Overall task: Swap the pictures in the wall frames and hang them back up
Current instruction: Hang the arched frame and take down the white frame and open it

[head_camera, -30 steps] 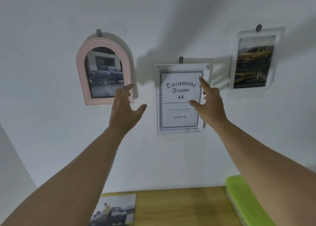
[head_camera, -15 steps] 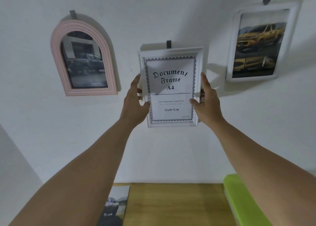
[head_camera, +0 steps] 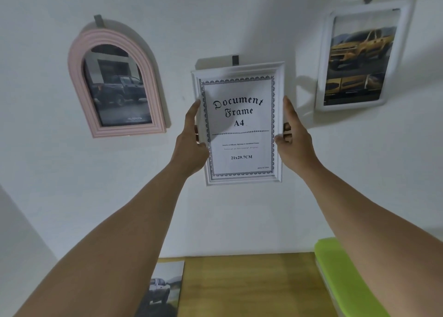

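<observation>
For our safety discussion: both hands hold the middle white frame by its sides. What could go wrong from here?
The left hand and right hand grip the white frame only by its side edges; it might slip and drop onto the wooden table. Swinging it sideways could knock the pink arched frame.

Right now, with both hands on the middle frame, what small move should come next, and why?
Probably lift the white document frame up and off its grey hook. The left hand and right hand grip its side edges, its top sits just below the hook, it holds the stock sheet, and a loose truck photo lies on the wooden table.
</observation>
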